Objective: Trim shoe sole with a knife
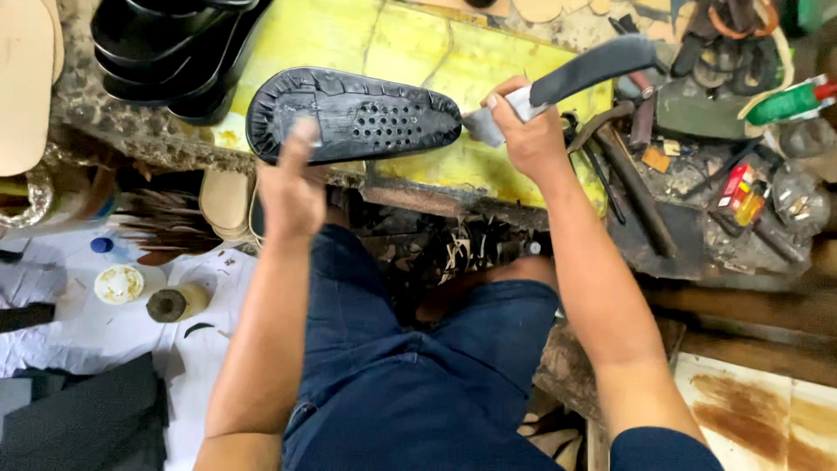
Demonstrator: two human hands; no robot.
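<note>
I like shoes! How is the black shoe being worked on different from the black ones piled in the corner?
The shoe bottom lies alone on the yellow bench top, steadied by the left hand; the stacked soles sit untouched. It shows small holes; they look smooth. Both are black.
</note>
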